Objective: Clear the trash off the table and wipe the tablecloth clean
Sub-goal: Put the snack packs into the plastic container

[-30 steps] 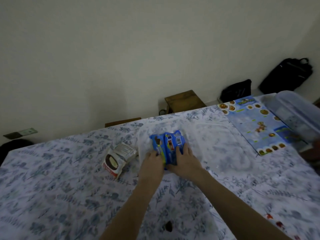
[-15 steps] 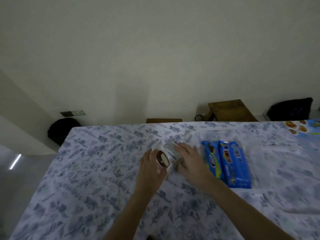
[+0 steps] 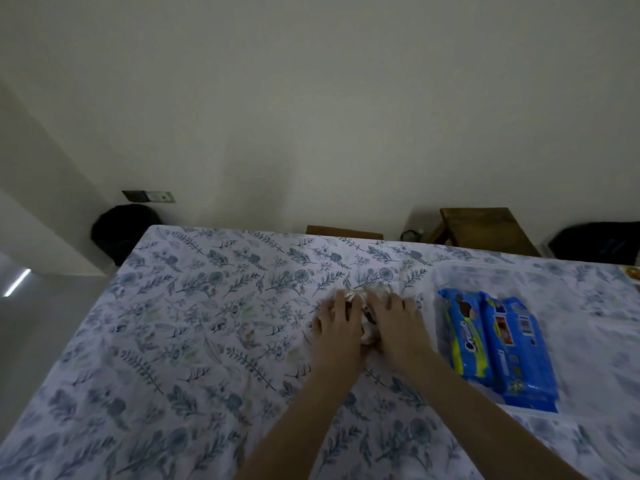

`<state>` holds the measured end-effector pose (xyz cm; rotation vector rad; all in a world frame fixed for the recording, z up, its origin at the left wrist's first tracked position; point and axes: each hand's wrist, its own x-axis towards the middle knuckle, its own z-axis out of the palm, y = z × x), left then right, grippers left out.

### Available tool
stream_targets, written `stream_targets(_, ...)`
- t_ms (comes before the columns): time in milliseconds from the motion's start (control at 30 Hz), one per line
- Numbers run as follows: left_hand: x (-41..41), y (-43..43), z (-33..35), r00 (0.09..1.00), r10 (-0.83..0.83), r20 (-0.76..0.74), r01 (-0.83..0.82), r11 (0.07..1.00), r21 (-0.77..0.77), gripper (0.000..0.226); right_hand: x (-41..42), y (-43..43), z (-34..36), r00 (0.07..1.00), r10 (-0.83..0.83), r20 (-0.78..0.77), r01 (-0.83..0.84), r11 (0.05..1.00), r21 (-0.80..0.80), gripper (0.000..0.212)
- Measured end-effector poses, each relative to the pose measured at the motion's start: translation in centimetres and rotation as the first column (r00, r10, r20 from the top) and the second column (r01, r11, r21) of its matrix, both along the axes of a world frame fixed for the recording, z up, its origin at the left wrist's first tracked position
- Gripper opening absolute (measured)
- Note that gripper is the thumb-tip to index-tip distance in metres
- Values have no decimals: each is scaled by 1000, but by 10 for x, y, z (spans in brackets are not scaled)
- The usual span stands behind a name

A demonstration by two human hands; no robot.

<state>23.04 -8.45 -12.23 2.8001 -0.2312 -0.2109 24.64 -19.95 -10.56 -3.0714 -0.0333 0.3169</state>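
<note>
Both hands, left (image 3: 337, 325) and right (image 3: 394, 318), are cupped and pressed together around a crumpled wrapper (image 3: 360, 299) mid-table on the tablecloth (image 3: 207, 323), beside blue packets (image 3: 498, 344); it looks light, thin and crushable, best gathered by its bunched centre.

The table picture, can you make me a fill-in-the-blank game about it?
1. Both hands, the left hand and the right hand, press on a crumpled ____ between them.
2. The cookie packs are coloured ____.
3. The cookie packs lie to the ____ of the hands.
4. The tablecloth is printed with blue ____.

Missing words: wrapper; blue; right; leaves
</note>
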Motion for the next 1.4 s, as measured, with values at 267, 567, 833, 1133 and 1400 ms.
stream_targets(267,-22,39,27,1000,9,-24,-19,885,-465,44,-10,2,9,1000,-25,9,19,908,418,49)
stream_targets(567,-35,-48,82,823,363,-437,-496,84,-864,40,-52,-60,74,851,-473,227,64,523,850,55)
stream_targets(833,-49,-156,92,859,192,-476,-462,-115,-880,41,-79,-166,33,982,-189,26,166,914,371,66)
stream_targets(1133,-59,-174,38,988,-146,45,151,975,-166,80,-126,-225,47,935,33,354,-197,877,439,62)
stream_targets(1400,-60,-165,45,971,-237,-42,235,971,-44,99,-200,-280,3,967,-246,69,140,735,664,83)
